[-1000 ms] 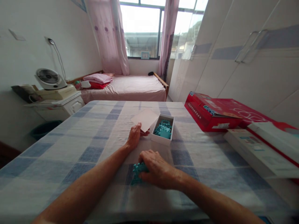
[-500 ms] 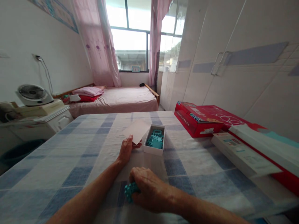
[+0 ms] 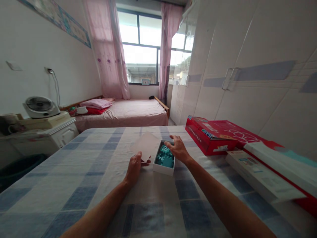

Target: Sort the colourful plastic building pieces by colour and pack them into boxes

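A small white box (image 3: 163,170) stands on the table with teal interlocking pieces (image 3: 165,156) heaped inside. Over its far right part is my right hand (image 3: 178,149), fingers apart, just by the topmost pieces; I make out nothing held in it. To the left of the box, my left hand (image 3: 134,168) grips the near corner of a thin white card (image 3: 145,144), thumb on top and fingers below. The card slants up beside the box, and whether it is a flat sheet or a lid is unclear.
A blue-and-white checked cloth (image 3: 104,185) covers the table. At the right lie a red box (image 3: 210,135) and a flat white box (image 3: 257,168). Beyond the table are a pink bed (image 3: 131,110) and a white wardrobe (image 3: 213,99); a fan (image 3: 39,106) stands at the left.
My right hand has moved forward from the near side of the table to the box and let go of the teal pieces, which now lie in the box. My left hand keeps the card.
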{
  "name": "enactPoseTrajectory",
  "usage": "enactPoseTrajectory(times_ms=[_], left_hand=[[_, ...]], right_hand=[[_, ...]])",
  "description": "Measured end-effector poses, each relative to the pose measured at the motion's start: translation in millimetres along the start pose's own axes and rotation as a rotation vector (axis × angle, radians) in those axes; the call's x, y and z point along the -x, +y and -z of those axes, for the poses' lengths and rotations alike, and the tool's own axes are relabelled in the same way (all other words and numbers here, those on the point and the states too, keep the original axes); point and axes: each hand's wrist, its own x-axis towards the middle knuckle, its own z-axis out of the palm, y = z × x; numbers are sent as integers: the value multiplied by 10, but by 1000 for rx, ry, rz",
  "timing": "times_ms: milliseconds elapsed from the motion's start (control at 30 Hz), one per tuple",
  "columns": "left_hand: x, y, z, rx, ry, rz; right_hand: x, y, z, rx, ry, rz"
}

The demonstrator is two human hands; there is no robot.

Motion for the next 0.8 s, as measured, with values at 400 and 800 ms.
enactPoseTrajectory(times_ms=[400, 800], left_hand=[[123, 58, -95, -1081, -70, -425], [268, 114, -144, -1179, -211, -603]], right_hand=[[200, 558, 3, -105, 61, -116], [251, 435, -74, -136, -16, -189]])
